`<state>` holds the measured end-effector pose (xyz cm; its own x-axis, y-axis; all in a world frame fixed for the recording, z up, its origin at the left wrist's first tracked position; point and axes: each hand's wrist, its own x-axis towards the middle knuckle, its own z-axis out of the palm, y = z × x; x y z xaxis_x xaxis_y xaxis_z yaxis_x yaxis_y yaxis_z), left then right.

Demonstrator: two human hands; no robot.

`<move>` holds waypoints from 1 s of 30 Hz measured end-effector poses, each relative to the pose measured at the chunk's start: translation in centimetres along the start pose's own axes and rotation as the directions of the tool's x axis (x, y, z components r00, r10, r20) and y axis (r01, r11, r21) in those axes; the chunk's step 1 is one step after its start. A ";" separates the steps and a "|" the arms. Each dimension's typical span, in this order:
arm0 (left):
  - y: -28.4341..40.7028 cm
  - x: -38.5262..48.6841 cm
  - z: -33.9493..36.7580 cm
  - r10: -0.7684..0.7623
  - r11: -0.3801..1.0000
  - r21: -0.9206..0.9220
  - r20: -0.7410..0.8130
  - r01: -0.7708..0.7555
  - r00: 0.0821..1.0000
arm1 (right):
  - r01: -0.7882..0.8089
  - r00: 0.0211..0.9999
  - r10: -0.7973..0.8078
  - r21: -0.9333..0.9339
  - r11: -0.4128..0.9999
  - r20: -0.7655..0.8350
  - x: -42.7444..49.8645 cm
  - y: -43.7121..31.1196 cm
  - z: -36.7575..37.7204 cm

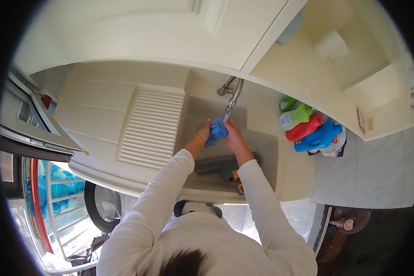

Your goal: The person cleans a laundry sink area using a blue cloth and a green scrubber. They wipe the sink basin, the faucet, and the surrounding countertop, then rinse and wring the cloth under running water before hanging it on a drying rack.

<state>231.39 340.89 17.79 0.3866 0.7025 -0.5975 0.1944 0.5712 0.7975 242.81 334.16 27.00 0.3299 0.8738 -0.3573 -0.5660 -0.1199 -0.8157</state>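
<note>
A crumpled blue cloth [216,131] is held between my two hands under the metal faucet [229,107]. Water runs from the spout onto the cloth and my fingers. My left hand [203,131] grips the cloth's left side, and a gold-coloured bangle circles that wrist. On the right edge, my right hand [233,134] has hold of it just below the spout. Beneath my forearms, in the basin of the beige laundry sink [267,151], lies a dark grey tool head [214,165] with an orange part [239,181]; my right arm partly covers it.
A ribbed washboard [151,127] is moulded into the sink's left side. Green, red and blue detergent bottles [314,139] stand on the right ledge. Overhead, a cream cabinet [141,34] overhangs the back. A window sash [38,117] juts in at left, above a front-loading washer [105,205].
</note>
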 end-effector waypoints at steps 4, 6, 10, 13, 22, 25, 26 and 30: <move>1.2 0.0 1.4 0.200 0.980 -0.051 0.173 -0.194 0.964 | 0.071 0.997 -0.061 -0.258 0.964 0.046 -1.2 -1.8 -2.6; 2.8 -0.9 1.1 0.310 0.936 0.098 0.228 -0.338 0.923 | 0.080 0.996 -0.092 -0.476 0.876 -0.002 -1.4 -2.6 -3.9; 5.3 -2.8 1.1 0.557 0.808 0.177 0.083 -0.562 0.826 | -0.103 0.994 0.109 -0.231 0.967 0.012 -1.8 -3.7 -4.3; 5.8 -3.1 1.7 0.607 0.722 0.261 0.206 -0.641 0.767 | -0.299 0.954 0.287 -0.237 0.924 -0.084 -2.2 -3.9 -3.3; 6.3 -3.0 1.7 0.678 0.658 0.220 0.244 -0.720 0.694 | 0.134 0.928 0.140 -0.660 0.739 0.345 -0.2 -3.3 -3.0; 8.0 -3.9 0.2 0.557 0.679 0.410 0.253 -0.609 0.791 | 0.093 0.966 0.178 -0.890 0.446 0.190 -0.1 -4.0 -3.6; 8.4 -4.3 -0.2 0.558 0.652 0.431 0.284 -0.624 0.780 | 0.162 0.979 0.033 -0.874 0.458 0.199 -0.3 -4.3 -3.8; 8.9 -5.4 -1.0 0.546 0.534 0.434 0.478 -0.726 0.688 | 0.601 0.785 -0.441 -0.709 0.370 0.435 -1.7 -6.2 -3.8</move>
<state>230.14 342.57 28.04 0.8031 0.5922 0.0652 0.2144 -0.3893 0.8958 248.66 331.67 30.95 0.1798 0.9439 0.2772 0.5246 0.1464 -0.8387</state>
